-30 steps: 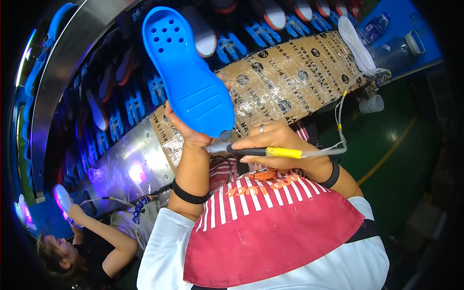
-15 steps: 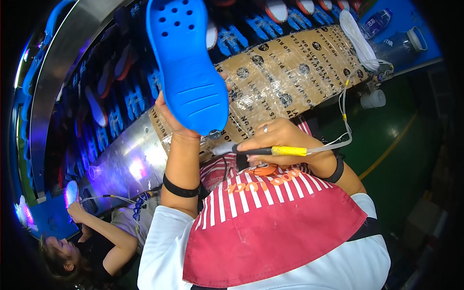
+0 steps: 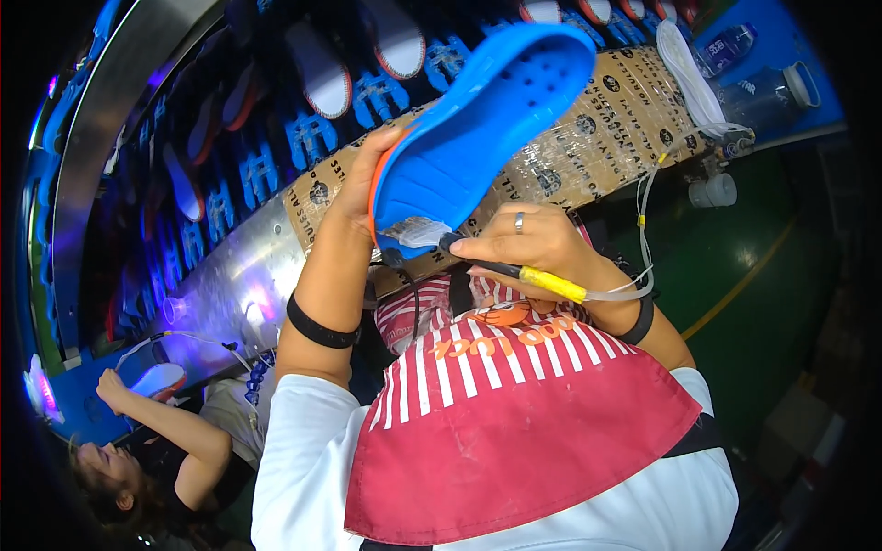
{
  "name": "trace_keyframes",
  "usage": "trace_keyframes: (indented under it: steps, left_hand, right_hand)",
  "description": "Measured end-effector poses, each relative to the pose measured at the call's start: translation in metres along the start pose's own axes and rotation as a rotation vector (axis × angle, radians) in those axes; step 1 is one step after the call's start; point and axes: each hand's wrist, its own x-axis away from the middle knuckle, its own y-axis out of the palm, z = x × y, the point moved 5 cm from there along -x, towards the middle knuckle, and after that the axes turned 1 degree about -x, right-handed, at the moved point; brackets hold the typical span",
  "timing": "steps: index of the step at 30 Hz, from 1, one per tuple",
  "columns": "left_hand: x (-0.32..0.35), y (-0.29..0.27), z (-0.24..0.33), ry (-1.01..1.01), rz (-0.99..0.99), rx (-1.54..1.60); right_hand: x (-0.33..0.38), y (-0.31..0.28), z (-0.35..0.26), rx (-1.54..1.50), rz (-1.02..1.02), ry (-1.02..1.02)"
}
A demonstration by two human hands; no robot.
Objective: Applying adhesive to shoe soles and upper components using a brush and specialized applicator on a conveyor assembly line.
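A blue shoe sole [image 3: 487, 119] with raised sides, an orange edge and small holes toward its toe tilts up to the right. My left hand [image 3: 360, 188] holds it by the heel, its fingers partly hidden behind the sole. A brush [image 3: 549, 283] with a black handle, yellow wrapping and a thin clear tube is gripped in my right hand [image 3: 533, 241]. Its pale, wet-looking bristles [image 3: 418, 231] lie against the inside of the sole's heel. A ring sits on a finger of my right hand.
A cardboard-covered ledge [image 3: 606, 138] runs beneath the sole. Beyond it, white-soled shoe parts [image 3: 397, 41] and blue holders [image 3: 378, 96] stand in rows. At right are a white insole-shaped pad [image 3: 684, 73] and a jug [image 3: 767, 96]. Another person [image 3: 175, 450] works at lower left.
The sole has tipped over to the right and come lower, turning its orange edge into view. The brush has gone from below the heel to its inner surface.
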Motion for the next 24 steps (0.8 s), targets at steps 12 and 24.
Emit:
trace_keyframes:
  steps: [12, 24]
  left_hand:
    - [0.011, -0.011, 0.005, -0.341, 0.15, -0.388]
    - [0.029, -0.04, 0.018, -0.416, 0.234, -0.53]
  right_hand:
    - [0.005, 0.022, 0.0, 0.084, -0.057, 0.003]
    - [0.022, 0.041, 0.01, 0.193, -0.201, 0.005]
